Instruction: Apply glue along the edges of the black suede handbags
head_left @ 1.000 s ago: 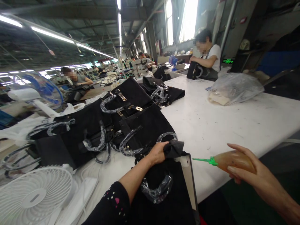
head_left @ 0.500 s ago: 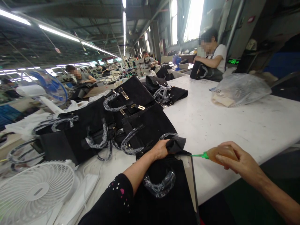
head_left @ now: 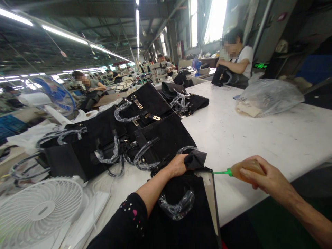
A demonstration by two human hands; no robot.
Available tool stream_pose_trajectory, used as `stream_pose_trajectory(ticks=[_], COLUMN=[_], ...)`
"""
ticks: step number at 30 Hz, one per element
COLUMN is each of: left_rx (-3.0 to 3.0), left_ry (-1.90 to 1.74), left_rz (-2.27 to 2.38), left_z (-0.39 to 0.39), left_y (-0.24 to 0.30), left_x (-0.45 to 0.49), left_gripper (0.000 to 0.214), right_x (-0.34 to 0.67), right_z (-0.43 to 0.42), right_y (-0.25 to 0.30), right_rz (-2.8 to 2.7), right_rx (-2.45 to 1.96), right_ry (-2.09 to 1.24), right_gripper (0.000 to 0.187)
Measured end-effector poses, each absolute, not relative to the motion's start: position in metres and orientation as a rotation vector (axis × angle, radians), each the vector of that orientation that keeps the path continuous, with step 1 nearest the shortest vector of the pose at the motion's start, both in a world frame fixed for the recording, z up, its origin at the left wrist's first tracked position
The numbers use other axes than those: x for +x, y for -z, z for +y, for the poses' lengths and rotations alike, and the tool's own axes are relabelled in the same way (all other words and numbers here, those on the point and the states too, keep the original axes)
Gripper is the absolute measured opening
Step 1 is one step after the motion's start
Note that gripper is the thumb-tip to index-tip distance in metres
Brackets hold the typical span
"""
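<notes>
My left hand [head_left: 178, 165] grips a folded-back black flap [head_left: 196, 160] of the black handbag [head_left: 186, 214] lying in front of me; its handle is wrapped in clear plastic. My right hand [head_left: 268, 178] is closed around an amber squeeze bottle [head_left: 243, 171] with a green nozzle. The nozzle tip [head_left: 216, 172] touches the bag's edge just under the flap.
A pile of black handbags [head_left: 121, 138] with plastic-wrapped handles lies to the left on the white table [head_left: 246, 135]. A white fan [head_left: 38, 211] stands near left, a blue fan [head_left: 58, 97] behind. A clear plastic bag [head_left: 267, 97] lies at right. Other people work at the far end.
My right hand brought the bottle leftward until its green nozzle reached the bag's edge by the flap. My left hand has kept hold of the flap.
</notes>
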State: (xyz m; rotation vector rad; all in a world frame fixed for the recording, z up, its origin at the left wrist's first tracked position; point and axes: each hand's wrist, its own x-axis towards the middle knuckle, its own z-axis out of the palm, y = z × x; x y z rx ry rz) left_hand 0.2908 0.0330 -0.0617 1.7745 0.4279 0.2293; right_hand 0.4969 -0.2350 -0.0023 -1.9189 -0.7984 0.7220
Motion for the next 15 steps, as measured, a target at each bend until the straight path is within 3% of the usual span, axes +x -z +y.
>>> stream_pose_trajectory(ticks=[15], left_rx=[1.937], left_ry=[-0.234], left_rz=[0.42], left_z=[0.033], left_y=[0.061], left_x=[0.286], left_gripper=[0.035], right_x=[0.509], right_z=[-0.232], right_y=[0.015], right_rz=[-0.777], right_rx=[-1.974], right_ry=[-0.734], right_gripper=[0.053])
